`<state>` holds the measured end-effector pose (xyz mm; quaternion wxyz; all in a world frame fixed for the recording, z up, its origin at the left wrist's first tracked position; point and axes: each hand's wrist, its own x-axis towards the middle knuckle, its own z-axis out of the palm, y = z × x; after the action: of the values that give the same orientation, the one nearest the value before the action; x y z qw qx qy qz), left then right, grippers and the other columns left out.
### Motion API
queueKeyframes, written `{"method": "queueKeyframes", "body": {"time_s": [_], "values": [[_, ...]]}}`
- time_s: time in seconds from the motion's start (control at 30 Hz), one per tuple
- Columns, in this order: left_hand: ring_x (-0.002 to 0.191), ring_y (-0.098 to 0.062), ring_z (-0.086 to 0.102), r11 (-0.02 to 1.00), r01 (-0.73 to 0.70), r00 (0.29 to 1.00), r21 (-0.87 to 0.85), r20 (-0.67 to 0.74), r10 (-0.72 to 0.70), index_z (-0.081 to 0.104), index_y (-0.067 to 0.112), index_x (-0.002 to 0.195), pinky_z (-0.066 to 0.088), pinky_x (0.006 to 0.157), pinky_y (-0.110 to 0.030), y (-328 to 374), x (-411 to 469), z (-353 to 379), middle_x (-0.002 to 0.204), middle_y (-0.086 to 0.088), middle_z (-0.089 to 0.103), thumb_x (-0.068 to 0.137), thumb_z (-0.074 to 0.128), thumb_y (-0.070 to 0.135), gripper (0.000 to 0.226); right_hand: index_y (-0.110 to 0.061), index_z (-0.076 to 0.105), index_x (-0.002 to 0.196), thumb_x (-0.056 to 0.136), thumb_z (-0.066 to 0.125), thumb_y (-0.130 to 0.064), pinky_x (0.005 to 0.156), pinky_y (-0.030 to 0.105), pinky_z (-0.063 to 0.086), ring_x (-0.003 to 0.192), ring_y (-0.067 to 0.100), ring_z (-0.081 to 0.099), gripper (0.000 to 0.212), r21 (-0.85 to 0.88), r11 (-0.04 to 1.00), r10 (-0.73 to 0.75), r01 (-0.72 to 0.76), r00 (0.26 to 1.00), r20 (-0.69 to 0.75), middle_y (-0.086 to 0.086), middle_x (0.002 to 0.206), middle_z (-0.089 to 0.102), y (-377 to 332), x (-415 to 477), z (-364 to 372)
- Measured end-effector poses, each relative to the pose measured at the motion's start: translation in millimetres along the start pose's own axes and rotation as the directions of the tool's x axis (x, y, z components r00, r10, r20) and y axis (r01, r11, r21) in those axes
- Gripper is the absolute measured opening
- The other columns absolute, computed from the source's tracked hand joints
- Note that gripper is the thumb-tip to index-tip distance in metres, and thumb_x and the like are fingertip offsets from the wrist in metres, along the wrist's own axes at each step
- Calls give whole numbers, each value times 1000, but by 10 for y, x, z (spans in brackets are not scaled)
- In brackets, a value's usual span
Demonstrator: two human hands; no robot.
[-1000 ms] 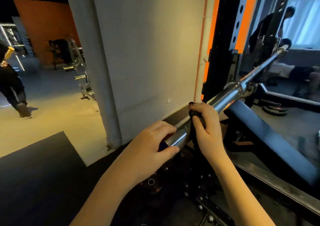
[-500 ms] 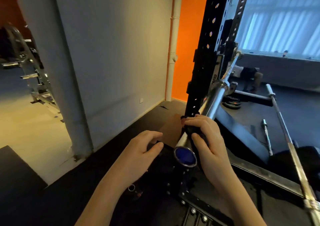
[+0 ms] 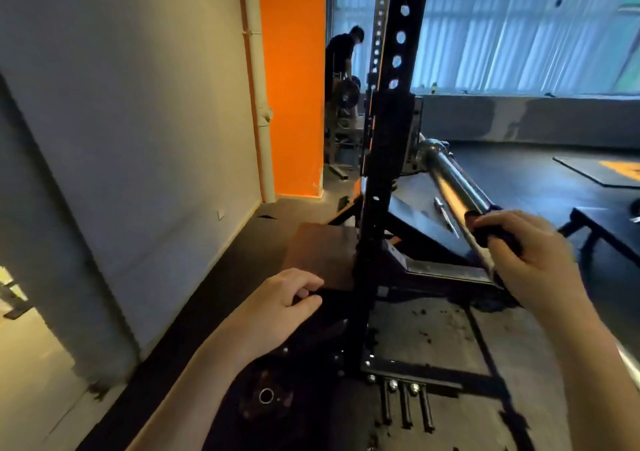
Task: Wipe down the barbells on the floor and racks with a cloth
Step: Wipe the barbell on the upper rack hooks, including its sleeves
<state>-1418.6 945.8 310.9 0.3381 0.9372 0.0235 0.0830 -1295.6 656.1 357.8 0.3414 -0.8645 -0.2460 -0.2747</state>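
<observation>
Steel barbell (image 3: 450, 187) slants from the rack (image 3: 384, 159) into the right hand (image 3: 533, 263), which grips a dark cloth (image 3: 498, 237) round it; left hand (image 3: 273, 308) hangs apart, loosely curled.

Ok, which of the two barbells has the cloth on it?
The barbell in the rack, its chrome sleeve slanting toward the camera: the right hand grips the dark cloth round it. The other barbell lies bare on the floor beyond.

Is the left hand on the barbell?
No: the left hand is beside the rack upright, off the barbell; the right hand alone grips it.
</observation>
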Motion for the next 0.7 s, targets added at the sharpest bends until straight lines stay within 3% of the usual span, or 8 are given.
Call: {"method": "queueKeyframes", "body": {"time_s": [0.1,0.17,0.3,0.47,0.7], "values": [[101,10,51,1000,23,998,5,50,-24,54,34,126,39,80,-6,-465,-186,-337,111,23,54,97,52,34,29,-6,68,109,84,64,1,86,45,44,104,36,55,27,-244,969,32,-36,999,-17,17,109,65,-365,-211,14],[100,10,51,998,51,997,-34,52,-49,55,34,126,39,79,-6,-749,-241,-490,111,21,55,98,51,34,29,-3,66,112,83,65,2,81,39,45,96,36,58,30,-258,965,33,-41,999,-33,19,107,64,-645,-342,84],[100,11,51,994,74,994,-80,81,-68,54,34,126,39,76,-6,-1177,-319,-711,113,20,56,98,50,35,29,-4,61,119,88,62,-5,60,20,39,69,15,55,31,-104,984,145,-146,989,-24,9,92,60,-1090,-467,390],[103,7,53,997,48,997,-59,63,-44,53,29,130,41,85,-11,-1746,-194,-1044,118,15,57,98,50,33,33,-10,62,118,92,59,-13,55,21,37,70,8,55,26,-7,962,273,-273,962,15,-10,80,53,-1354,-418,1098],[104,5,48,997,-74,994,14,79,72,51,24,133,36,75,-4,-2529,619,-1498,125,12,53,98,51,27,35,-14,61,116,94,59,-17,55,19,38,70,6,56,23,93,922,381,-377,924,-33,-11,81,56,-1442,-102,2337]]}}
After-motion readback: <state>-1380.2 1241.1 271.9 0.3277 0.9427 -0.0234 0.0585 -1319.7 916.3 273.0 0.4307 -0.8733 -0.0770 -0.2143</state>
